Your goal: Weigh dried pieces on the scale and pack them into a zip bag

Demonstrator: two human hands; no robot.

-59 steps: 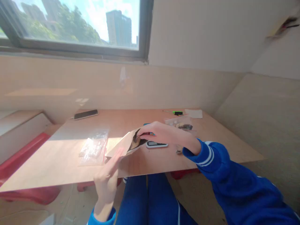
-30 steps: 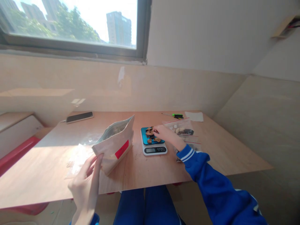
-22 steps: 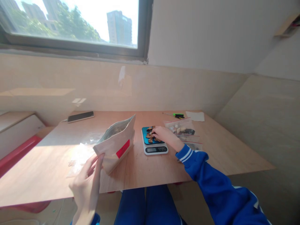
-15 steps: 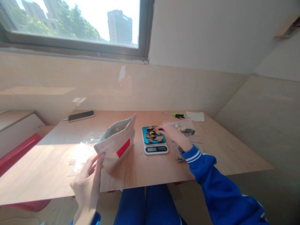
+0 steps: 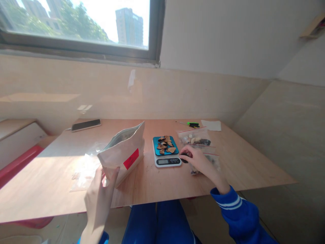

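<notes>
My left hand (image 5: 103, 188) grips the near left corner of an upright pouch (image 5: 119, 169), pale outside with a silvery lining and a red label. The pouch's mouth gapes open. My right hand (image 5: 194, 159) pinches a dark curved piece (image 5: 185, 157) between thumb and fingers, just off the right corner of the scale. On the blue plate of the white digital kitchen scale (image 5: 169, 162) lie several brown, shell-like broken pieces (image 5: 171, 149). The scale's display is lit, but its digits are too small to read.
Clear zip bags (image 5: 195, 137) with mixed contents lie right of the scale, partly behind my right hand. Clear plastic bags (image 5: 85, 174) lie left of the pouch. Along the back are a phone (image 5: 86, 125), a green-and-black screwdriver (image 5: 193, 124) and white paper (image 5: 211, 125).
My right hand has moved from the pieces on the scale toward me and to the right, now with a dark piece in its fingers. My left hand has shifted its hold on the pouch.
</notes>
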